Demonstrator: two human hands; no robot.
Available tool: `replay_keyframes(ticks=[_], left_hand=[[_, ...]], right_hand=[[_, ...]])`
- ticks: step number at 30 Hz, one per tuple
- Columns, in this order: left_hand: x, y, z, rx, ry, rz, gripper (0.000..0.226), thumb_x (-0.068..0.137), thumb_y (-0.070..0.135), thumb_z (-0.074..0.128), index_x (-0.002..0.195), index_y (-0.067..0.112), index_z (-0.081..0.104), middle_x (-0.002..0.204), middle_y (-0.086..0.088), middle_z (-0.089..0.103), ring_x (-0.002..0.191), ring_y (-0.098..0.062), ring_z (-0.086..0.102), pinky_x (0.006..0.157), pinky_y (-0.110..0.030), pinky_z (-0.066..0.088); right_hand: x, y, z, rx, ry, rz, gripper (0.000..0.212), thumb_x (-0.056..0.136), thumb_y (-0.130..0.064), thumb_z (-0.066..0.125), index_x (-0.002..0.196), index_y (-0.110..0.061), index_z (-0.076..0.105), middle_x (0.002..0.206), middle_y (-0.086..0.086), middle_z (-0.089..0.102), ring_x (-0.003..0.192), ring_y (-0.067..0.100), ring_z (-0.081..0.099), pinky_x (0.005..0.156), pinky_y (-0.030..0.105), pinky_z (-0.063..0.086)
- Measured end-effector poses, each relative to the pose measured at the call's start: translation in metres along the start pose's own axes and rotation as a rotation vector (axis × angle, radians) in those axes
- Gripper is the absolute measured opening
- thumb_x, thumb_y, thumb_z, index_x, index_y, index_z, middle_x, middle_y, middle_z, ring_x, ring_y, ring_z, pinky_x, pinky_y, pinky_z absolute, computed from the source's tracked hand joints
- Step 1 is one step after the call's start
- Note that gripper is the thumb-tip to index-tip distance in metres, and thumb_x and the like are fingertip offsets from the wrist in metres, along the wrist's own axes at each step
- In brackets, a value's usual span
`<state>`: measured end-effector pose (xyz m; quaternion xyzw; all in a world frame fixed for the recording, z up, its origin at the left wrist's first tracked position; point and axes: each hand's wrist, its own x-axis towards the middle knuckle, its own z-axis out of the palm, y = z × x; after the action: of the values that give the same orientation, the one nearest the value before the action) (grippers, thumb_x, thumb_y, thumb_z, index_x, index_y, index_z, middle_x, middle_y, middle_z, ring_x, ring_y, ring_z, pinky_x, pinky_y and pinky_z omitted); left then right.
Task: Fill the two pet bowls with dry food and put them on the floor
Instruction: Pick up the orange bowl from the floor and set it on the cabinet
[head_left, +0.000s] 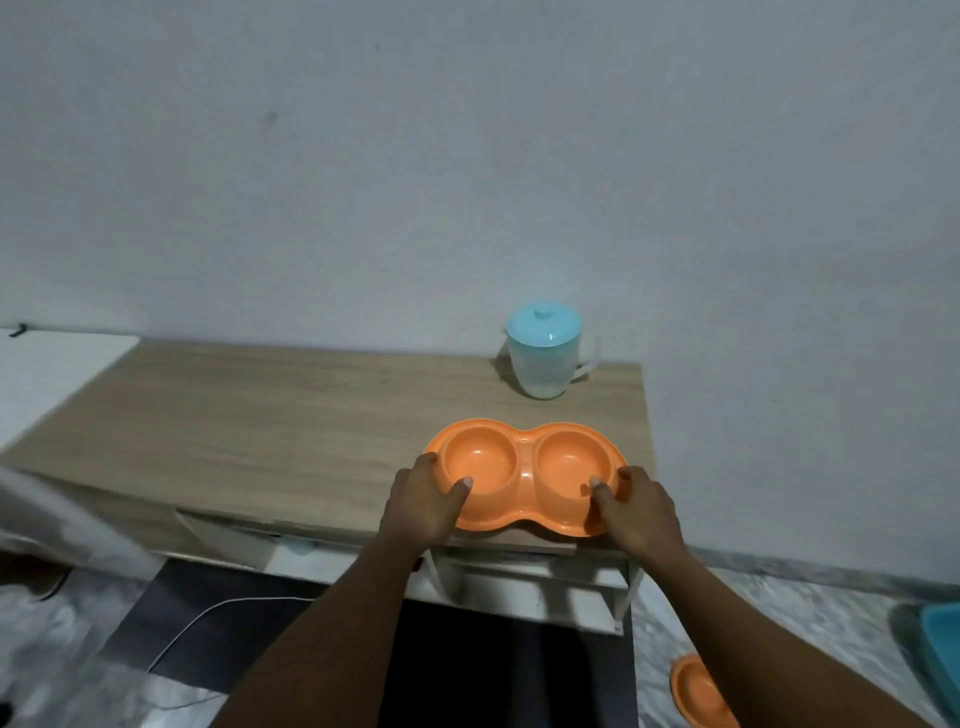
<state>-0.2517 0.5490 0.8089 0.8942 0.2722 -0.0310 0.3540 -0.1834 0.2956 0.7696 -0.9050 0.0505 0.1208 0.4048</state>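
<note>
Both hands are on the orange double bowl (524, 475) right now, and it is sitting at the near right edge of the wooden table (260, 415), its front rim slightly overhanging. The left hand (426, 501) is clamping the left end, thumb hooked inside the left well and fingers wrapping the outer rim. The right hand (636, 506) is mirroring it on the right end, thumb dipping into the right well. Both wells are looking empty, no food visible.

This looks like thin moulded plastic, so I'm judging it light and fairly stiff, though the narrow waist between the wells may flex a little if lifted from one end only. The glossy surface is probably a bit slippery, so pinching the rim at both ends, as the hands are doing, seems the sensible hold. Once loaded with dry food it will need keeping level.

A lidded blue jug (543, 353) is standing well behind the bowl by the wall; I can't tell what's inside. Another orange bowl (698, 693) is lying on the floor (779, 613), lower right, partly cut off.
</note>
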Motion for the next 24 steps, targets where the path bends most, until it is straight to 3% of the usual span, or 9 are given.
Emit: replay_keyframes(ticks=[16, 24], left_hand=[[0.106, -0.024, 0.012, 0.058, -0.032, -0.059, 0.071, 0.088, 0.041, 0.066, 0.146, 0.012, 0.038, 0.137, -0.018, 0.055, 0.121, -0.035, 0.056, 0.096, -0.039, 0.045], [0.13, -0.039, 0.002, 0.094, -0.098, 0.058, 0.063, 0.092, 0.036, 0.064, 0.144, 0.008, 0.042, 0.137, -0.022, 0.056, 0.124, -0.038, 0.054, 0.097, -0.036, 0.043]], right_hand=[[0.069, -0.035, 0.061, -0.081, 0.026, 0.038, 0.054, 0.096, -0.051, 0.05, 0.135, -0.014, 0.045, 0.131, 0.019, 0.049, 0.12, 0.038, 0.05, 0.097, 0.047, 0.043], [0.068, -0.049, 0.083, -0.095, 0.084, 0.133, 0.057, 0.098, -0.051, 0.049, 0.138, -0.012, 0.044, 0.14, 0.021, 0.039, 0.13, 0.041, 0.041, 0.104, 0.052, 0.04]])
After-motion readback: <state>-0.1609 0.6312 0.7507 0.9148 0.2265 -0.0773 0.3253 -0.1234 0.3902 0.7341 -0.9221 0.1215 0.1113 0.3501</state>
